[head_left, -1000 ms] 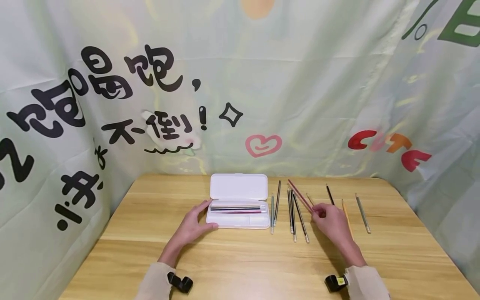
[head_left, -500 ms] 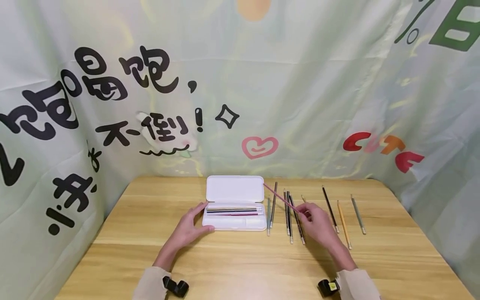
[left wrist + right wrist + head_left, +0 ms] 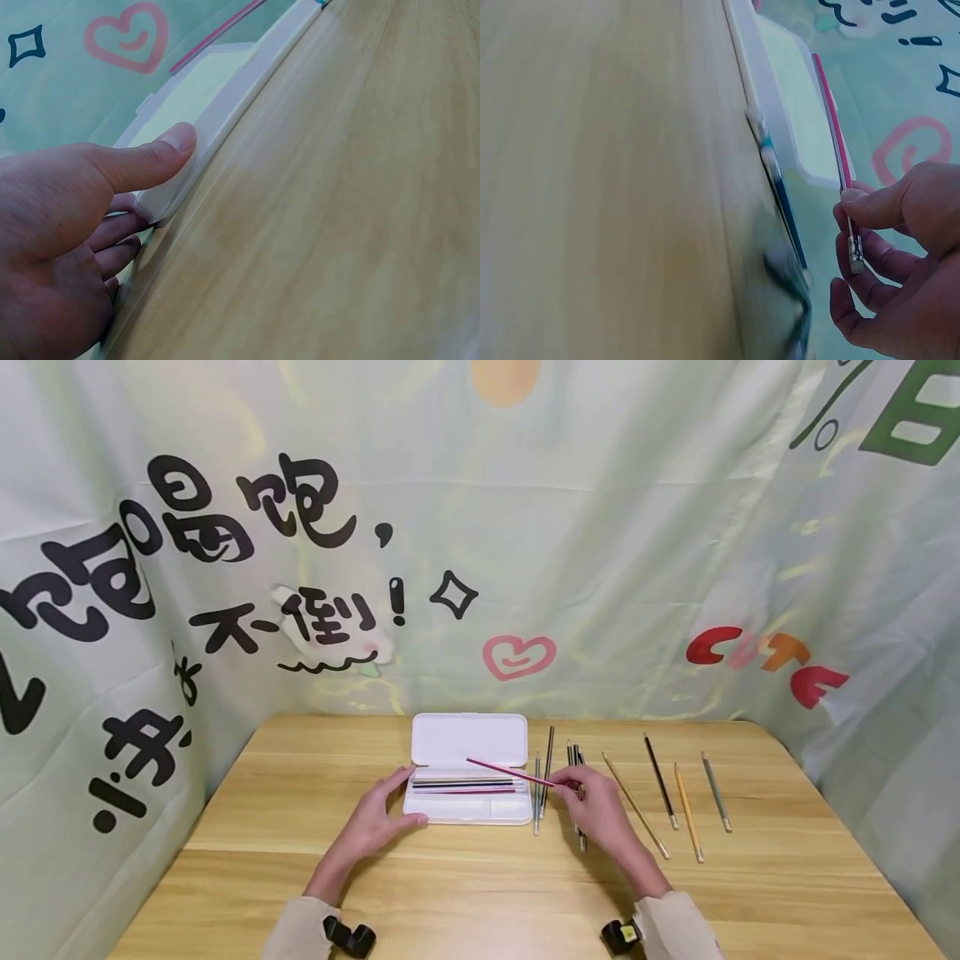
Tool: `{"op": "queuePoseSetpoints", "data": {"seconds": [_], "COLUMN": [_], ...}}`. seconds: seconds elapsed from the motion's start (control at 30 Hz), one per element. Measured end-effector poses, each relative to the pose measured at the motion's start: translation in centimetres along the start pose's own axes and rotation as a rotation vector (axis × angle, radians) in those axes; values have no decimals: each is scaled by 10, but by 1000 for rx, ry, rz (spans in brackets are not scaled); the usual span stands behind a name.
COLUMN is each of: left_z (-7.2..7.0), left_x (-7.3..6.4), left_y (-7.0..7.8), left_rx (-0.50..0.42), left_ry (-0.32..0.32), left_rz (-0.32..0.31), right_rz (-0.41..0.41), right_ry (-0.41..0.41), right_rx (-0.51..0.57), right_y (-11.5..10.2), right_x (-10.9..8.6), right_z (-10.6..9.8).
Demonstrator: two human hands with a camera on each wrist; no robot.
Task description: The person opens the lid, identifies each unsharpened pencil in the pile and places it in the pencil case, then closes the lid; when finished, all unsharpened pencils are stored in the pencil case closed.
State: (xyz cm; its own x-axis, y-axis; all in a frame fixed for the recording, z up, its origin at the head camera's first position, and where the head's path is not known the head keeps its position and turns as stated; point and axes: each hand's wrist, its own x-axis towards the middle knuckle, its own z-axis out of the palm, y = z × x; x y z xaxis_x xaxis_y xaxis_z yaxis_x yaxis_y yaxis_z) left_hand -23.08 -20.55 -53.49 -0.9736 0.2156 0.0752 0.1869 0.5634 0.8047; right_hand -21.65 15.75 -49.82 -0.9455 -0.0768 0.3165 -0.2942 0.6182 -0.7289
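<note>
A white pencil case [image 3: 450, 812] lies on the table with its lid [image 3: 468, 739] raised at the back. Several pencils [image 3: 457, 783] lie side by side inside it. My left hand [image 3: 373, 817] holds the case at its left end, thumb over the front corner and fingers along the side, as the left wrist view also shows. My right hand [image 3: 598, 806] pinches a red pencil [image 3: 498, 767] near its eraser end [image 3: 856, 262] between thumb and fingers. That pencil slants left over the case, its far tip overlapping the lid's lower edge in the head view.
Right of the case lie a grey-blue pencil [image 3: 536, 802] and a dark pencil [image 3: 547, 772]. Several black pencils [image 3: 576, 752] are partly hidden by my right hand. Farther right are a golden pencil [image 3: 637, 810], a black one [image 3: 660, 781], a yellow one [image 3: 688, 814] and a grey one [image 3: 716, 792].
My right hand has carried the red pencil left, from above the loose pencils to over the case, swinging its tip leftward. The golden pencil has come into full view. My left hand stays at the case.
</note>
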Motion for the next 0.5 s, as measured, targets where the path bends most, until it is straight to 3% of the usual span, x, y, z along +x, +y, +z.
{"op": "queuePoseSetpoints", "data": {"seconds": [0.27, 0.5], "left_z": [1, 1], "left_x": [1, 0], "left_y": [1, 1], "left_rx": [7, 5], "left_ry": [6, 2], "left_rz": [7, 12], "right_rz": [-69, -61], "right_ry": [-2, -112], "right_rx": [1, -3], "right_y": [-19, -31], "right_x": [20, 31], "right_z": [30, 51]}}
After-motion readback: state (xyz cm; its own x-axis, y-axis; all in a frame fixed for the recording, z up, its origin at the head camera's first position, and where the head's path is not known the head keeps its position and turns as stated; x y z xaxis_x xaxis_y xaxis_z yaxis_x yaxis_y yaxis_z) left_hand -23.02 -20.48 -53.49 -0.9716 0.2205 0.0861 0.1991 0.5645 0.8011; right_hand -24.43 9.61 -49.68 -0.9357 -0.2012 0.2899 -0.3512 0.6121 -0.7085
